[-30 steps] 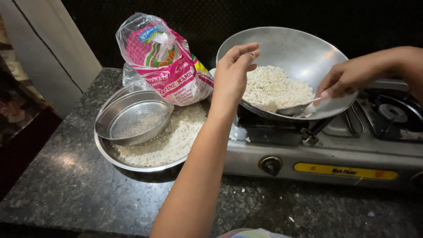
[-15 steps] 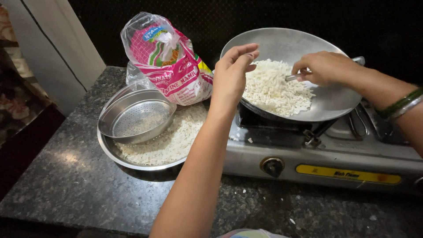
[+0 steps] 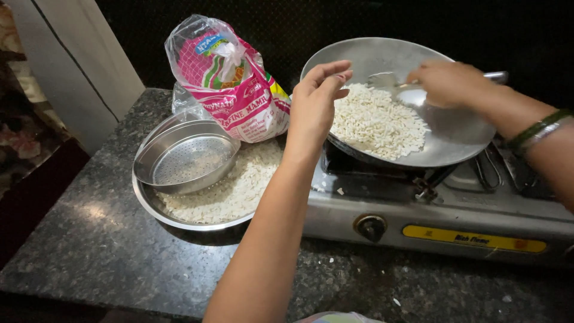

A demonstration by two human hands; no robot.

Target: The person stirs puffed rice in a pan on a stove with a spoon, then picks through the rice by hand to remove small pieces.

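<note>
Head view looks down on a speckled dark granite counter (image 3: 89, 239) against a black far wall, a pale wall panel (image 3: 72, 66) at left. On a steel gas stove (image 3: 442, 221) sits a wide round steel pan (image 3: 460, 134) of white puffed rice (image 3: 373, 122). Left hand (image 3: 314, 104) grips the pan's near-left rim. Right hand (image 3: 448, 84) is closed round a steel spatula (image 3: 388, 81). Left of the stove lie a rice-filled steel plate (image 3: 179, 218), a steel sieve (image 3: 188, 158) and a pink plastic bag (image 3: 230, 84).
</note>
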